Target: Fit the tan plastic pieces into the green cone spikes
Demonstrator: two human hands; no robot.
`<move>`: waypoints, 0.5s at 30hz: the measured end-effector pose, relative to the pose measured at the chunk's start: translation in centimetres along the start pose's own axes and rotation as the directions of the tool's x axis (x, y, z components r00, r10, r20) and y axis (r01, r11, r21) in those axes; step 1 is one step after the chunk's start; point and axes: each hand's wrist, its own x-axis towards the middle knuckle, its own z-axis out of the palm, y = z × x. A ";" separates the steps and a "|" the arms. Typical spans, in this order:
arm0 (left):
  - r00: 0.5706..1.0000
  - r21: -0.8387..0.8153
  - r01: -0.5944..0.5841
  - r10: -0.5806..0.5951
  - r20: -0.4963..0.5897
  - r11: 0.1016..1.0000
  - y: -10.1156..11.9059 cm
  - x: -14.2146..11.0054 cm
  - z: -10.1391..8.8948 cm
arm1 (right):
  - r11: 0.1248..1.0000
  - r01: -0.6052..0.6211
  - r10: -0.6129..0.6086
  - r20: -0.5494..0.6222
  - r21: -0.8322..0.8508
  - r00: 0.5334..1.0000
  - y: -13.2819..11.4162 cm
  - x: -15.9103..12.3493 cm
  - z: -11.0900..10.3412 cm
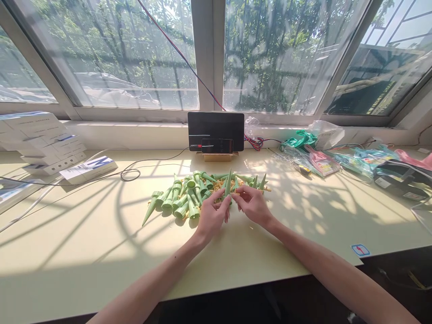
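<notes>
My left hand (212, 215) is closed around a green pointed plastic spike (228, 182), held with its tip up. Close beside it, my right hand (252, 204) pinches a small tan peg-like piece (235, 194) against the lower side of that spike. How far the piece goes into the spike is hidden by the fingers. Behind and to the left of my hands lies a pile of green spikes (182, 198) with wide round ends. Small tan pieces (218, 185) are heaped among them.
A black tablet (216, 123) with a phone (218, 146) before it stands by the window. White boxes (43, 139) are stacked at left, beside dark cables (130, 173). Plastic bags (324, 162) and a black object (401, 180) lie at right. The table edge is near my forearms.
</notes>
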 end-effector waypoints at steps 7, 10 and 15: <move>1.000 -0.042 -0.016 0.017 0.013 0.999 0.1 0.0 0.0 | 1.000 -0.009 0.009 0.005 -0.008 1.000 -0.3 -0.1 0.0; 0.999 -0.059 -0.025 0.026 0.020 0.998 -0.1 0.2 0.0 | 1.000 -0.005 0.005 0.006 -0.001 1.000 -0.2 -0.1 -0.1; 0.999 -0.073 -0.030 0.031 0.023 0.997 -0.3 0.2 0.1 | 1.000 -0.004 0.004 0.012 -0.002 1.000 -0.2 -0.1 -0.1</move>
